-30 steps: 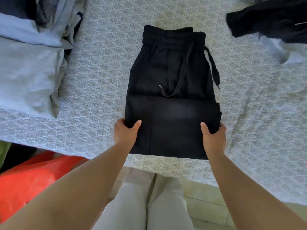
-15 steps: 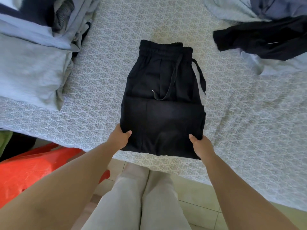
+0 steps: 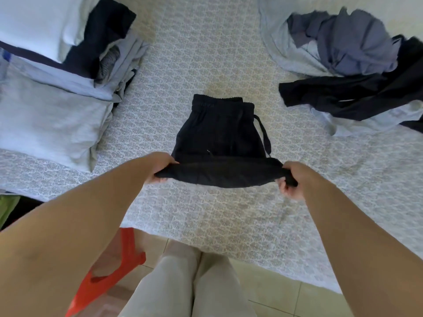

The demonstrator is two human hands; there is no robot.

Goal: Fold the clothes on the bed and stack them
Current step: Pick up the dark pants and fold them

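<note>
Folded black drawstring trousers [image 3: 219,138] lie in the middle of the patterned bed sheet [image 3: 206,213], waistband at the far end. Their near edge is lifted off the sheet. My left hand [image 3: 161,167] grips the near left corner and my right hand [image 3: 290,179] grips the near right corner. A stack of folded grey, white and dark clothes [image 3: 52,88] sits at the left. A loose heap of unfolded black, grey-blue and pale clothes [image 3: 350,65] lies at the far right.
The bed's near edge runs across the lower frame, with tiled floor [image 3: 274,298] below it. A red plastic object [image 3: 107,273] stands on the floor at the lower left. My legs in pale trousers [image 3: 187,287] are by the bed edge.
Both hands have closed on the trousers' near corners and raised that edge up and away from me. The view has tilted up, showing more of the bed and both clothes piles.
</note>
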